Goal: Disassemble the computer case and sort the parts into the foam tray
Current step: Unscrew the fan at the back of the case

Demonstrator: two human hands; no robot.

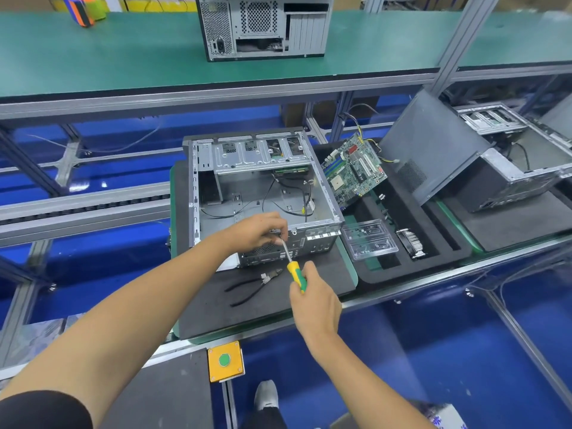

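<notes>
Both of my hands work at the near rim of the open computer case [263, 184]. My right hand [312, 301] is wrapped round the yellow and green handle of a screwdriver [292, 264], whose shaft slants up and left to the case's rear edge. My left hand [261, 232] is curled there too, its fingertips pinching at the shaft near the tip; the two hands are close but not touching.

The case lies on its side on a dark foam mat [272, 301], lid off, with loose black cables on its bare metal floor and a drive cage along the far side. Black-handled pliers [252, 284] lie on the mat just in front of the case, jaws toward the screwdriver.

Right beside the mat sits the black foam tray [433, 258]. A green motherboard [353, 170] leans at its far end, a clear plastic blister [370, 239] rests at its near left corner, and a small finned part [411, 243] stands in a slot next to that. A grey side panel [430, 150] tilts against another stripped case [520, 168] farther right.

The worktop [402, 295] is a green-edged conveyor line on aluminium framing, blue below. A yellow box with a green button [225, 360] is fixed at the near rail. On the upper green shelf [93, 57] stands a third case [263, 26], its back facing me. I can read no writing anywhere.
</notes>
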